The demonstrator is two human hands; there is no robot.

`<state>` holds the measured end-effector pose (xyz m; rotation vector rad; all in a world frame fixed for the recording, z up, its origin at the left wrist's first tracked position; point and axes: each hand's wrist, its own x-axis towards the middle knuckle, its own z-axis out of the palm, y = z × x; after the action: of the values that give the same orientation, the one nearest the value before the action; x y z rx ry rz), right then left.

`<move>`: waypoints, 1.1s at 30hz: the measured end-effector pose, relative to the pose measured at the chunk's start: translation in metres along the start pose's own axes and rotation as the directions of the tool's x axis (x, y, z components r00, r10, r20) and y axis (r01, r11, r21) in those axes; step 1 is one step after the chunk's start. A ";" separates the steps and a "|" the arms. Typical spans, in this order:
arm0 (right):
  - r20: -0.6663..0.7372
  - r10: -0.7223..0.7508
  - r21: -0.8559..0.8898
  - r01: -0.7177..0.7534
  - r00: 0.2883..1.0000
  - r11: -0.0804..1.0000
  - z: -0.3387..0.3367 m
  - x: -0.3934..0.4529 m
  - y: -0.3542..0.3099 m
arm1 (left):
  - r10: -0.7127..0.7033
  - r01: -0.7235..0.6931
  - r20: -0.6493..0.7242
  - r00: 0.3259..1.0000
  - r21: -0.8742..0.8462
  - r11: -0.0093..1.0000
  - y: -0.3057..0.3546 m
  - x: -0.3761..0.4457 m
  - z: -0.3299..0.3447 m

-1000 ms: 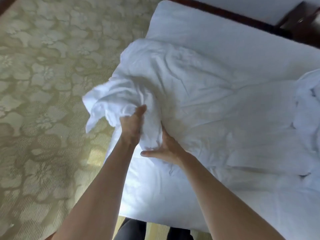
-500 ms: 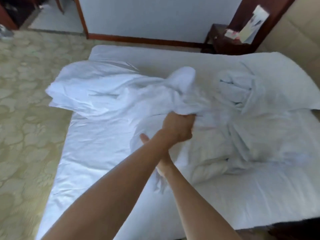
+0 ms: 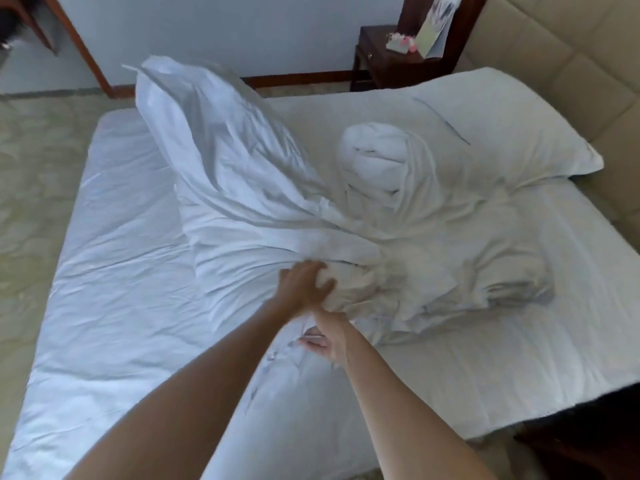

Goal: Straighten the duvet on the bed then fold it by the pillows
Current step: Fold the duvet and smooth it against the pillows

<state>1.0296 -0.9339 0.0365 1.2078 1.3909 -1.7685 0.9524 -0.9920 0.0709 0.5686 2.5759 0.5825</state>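
The white duvet [image 3: 263,216] lies crumpled across the middle of the bed [image 3: 114,306]. One large flap of it billows up at the far left, and a rolled lump sits toward the pillow [image 3: 512,133] at the head end on the right. My left hand [image 3: 304,285] clutches a bunched fold at the near side of the pile, fingers curled over the cloth. Just below it, crossing under my left wrist, my right hand [image 3: 325,342] pinches a lower edge of the duvet, with its fingers partly buried in the fabric.
A padded beige headboard [image 3: 568,64] runs along the right. A dark wooden nightstand [image 3: 388,60] with small items stands behind the bed by the wall. Patterned green carpet [image 3: 34,188] lies to the left. The bed's near corner drops off at the lower right.
My left hand has dropped from a raised grip onto the pile. The duvet's far-left part has lifted off the mattress into the air, and the view has shifted toward the headboard.
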 end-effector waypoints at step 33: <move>-0.115 -0.417 -0.769 0.185 0.902 0.612 -0.067 0.086 -0.151 | -0.145 0.085 -0.381 0.913 -0.170 0.982 -0.008 0.194 -0.072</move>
<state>0.8840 -0.8188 0.0209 0.7865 2.3080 -0.9793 0.7552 -0.9287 0.0636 0.2639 2.8774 0.9207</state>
